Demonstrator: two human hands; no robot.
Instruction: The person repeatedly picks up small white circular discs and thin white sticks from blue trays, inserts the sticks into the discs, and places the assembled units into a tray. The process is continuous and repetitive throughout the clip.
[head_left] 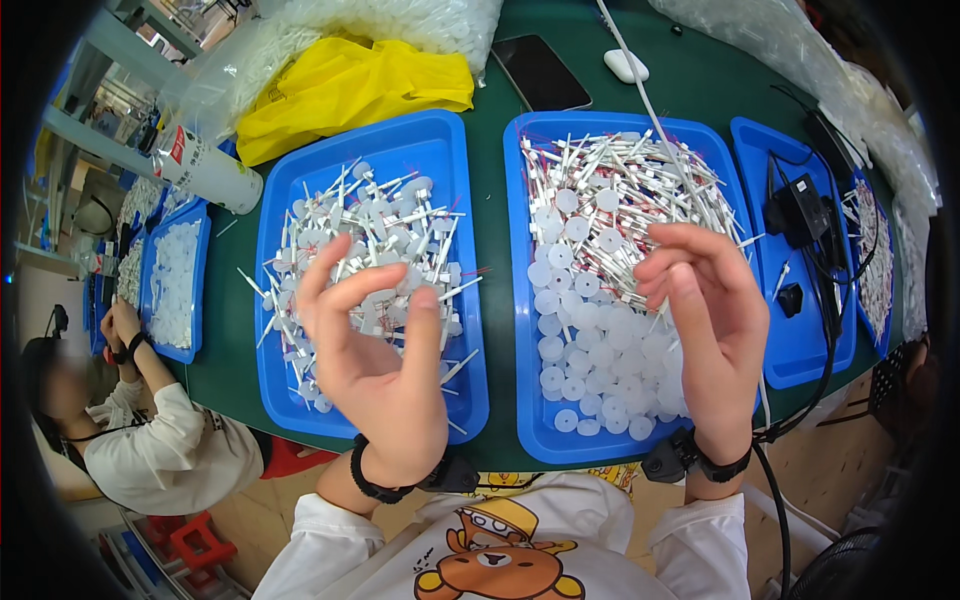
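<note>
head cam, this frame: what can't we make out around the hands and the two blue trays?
- Left hand: whether the fingertips pinch a part; they blend into the white pieces behind.
- Right hand: palm side turned away, any held piece hidden.
- Left blue tray: middle covered by the left hand.
- Right blue tray: its right portion covered by the right hand.
- Single white pieces: too small to resolve.

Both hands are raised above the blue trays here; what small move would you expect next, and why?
Probably the right hand dips toward the right blue tray, to take a white disc or a thin white stick. Both hands hover with fingers curled and nothing clearly held, while the left hand waits above the left blue tray, which holds sticks with discs fitted.
</note>
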